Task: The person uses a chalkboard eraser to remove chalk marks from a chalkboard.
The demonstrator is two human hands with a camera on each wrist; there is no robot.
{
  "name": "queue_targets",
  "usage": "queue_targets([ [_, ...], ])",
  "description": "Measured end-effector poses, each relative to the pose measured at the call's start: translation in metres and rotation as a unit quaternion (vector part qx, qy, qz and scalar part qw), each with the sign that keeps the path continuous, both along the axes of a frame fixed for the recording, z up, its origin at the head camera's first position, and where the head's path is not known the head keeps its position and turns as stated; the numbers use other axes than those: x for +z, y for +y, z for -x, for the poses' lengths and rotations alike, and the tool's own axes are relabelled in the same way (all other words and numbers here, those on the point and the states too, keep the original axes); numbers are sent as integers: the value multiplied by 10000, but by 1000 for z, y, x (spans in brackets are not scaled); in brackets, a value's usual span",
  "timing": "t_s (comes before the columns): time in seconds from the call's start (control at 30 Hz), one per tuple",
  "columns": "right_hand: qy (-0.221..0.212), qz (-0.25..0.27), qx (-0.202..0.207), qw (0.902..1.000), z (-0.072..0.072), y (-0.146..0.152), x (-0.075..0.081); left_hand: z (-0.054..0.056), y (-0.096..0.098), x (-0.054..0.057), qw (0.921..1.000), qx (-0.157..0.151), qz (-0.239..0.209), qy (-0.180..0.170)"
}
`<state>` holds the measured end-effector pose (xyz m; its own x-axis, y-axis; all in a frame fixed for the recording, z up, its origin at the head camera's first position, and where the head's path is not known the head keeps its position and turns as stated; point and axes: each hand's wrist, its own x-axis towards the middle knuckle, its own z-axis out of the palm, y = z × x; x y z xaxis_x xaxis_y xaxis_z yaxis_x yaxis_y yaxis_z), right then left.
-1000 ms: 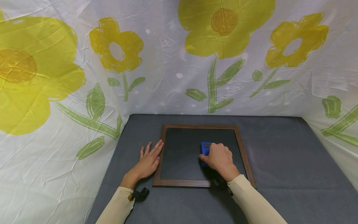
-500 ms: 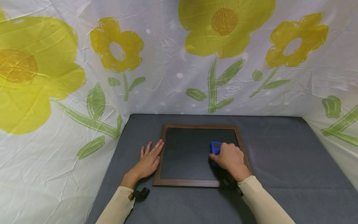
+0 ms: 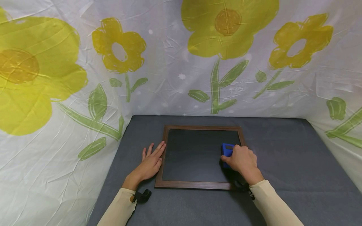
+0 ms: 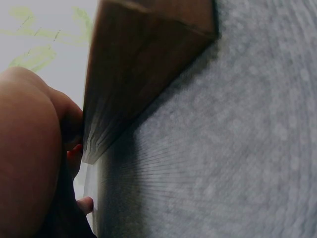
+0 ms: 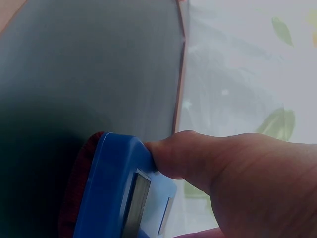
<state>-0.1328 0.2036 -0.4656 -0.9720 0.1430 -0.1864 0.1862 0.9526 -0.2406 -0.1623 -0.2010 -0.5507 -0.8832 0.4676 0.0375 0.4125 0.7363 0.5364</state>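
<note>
A small chalkboard (image 3: pixel 195 153) with a brown wooden frame lies flat on the table; its dark surface shows no marks that I can make out. My right hand (image 3: pixel 242 160) grips a blue board eraser (image 3: pixel 227 150) near the board's right side. In the right wrist view the thumb presses on the eraser (image 5: pixel 116 173), whose dark red pad faces the board. My left hand (image 3: pixel 150 163) rests at the left edge, its straight fingers touching the wooden frame (image 4: pixel 143 64). The right hand hides part of the frame's right side.
Dark grey cloth (image 3: pixel 297 163) covers the table around the board. A white curtain (image 3: pixel 164 78) printed with yellow flowers hangs behind and at both sides. Black wrist cameras sit on both wrists, the left wrist camera (image 3: pixel 143 196) close above the cloth.
The right hand has slid the eraser rightward across the board, from right of the middle to near the right side of the frame. The left hand has stayed in place.
</note>
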Motion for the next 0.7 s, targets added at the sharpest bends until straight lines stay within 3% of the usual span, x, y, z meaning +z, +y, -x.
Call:
queue_targets([
  [0.7,-144,39,-158,9998,-6,38,2,-1,0,1,10000,-2,26,-17],
])
